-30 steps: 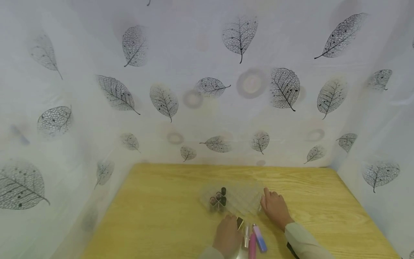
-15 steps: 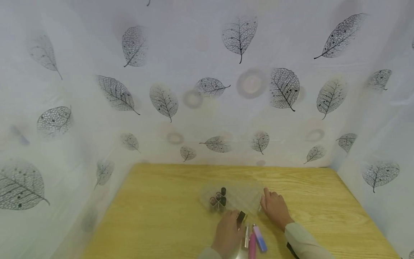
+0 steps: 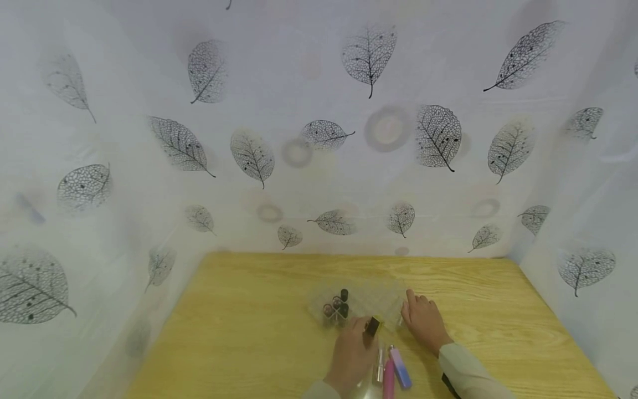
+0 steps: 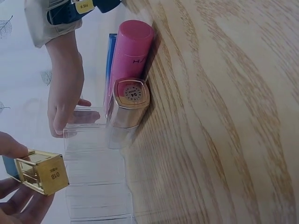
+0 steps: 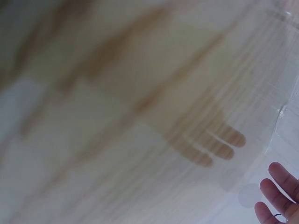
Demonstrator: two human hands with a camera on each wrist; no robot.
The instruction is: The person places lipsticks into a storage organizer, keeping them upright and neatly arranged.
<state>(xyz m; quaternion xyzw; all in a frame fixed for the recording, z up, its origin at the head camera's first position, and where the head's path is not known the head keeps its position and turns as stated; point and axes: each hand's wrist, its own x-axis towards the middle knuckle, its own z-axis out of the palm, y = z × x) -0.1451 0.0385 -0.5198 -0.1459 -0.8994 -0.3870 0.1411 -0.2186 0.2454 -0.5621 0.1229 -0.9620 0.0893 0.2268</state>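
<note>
My left hand (image 3: pixel 351 352) holds a black-and-gold lipstick (image 3: pixel 372 326) between thumb and fingers, just above the table near the front of a clear compartmented organizer (image 3: pixel 371 303). In the left wrist view the lipstick's gold base (image 4: pixel 52 175) faces the camera, marked 01B. At the organizer's right end, my right hand (image 3: pixel 426 321) rests against or beside its edge. Three of its fingers (image 5: pixel 275 186) are extended in the right wrist view; its thumb and index finger are out of that view. Several dark-capped lipsticks (image 3: pixel 344 310) stand in the organizer's left compartments.
In front of the organizer lie a clear-and-metallic lipstick (image 3: pixel 380 366), a pink tube (image 3: pixel 389 379) and a lilac-to-blue tube (image 3: pixel 400 367). A dark band (image 3: pixel 450 385) shows by the right sleeve. Leaf-printed sheeting (image 3: pixel 319 183) walls the wooden table (image 3: pixel 239 321) at back and sides.
My left hand has moved slightly forward toward the organizer, bringing the lipstick up and more upright. The right hand and the organizer have stayed put.
</note>
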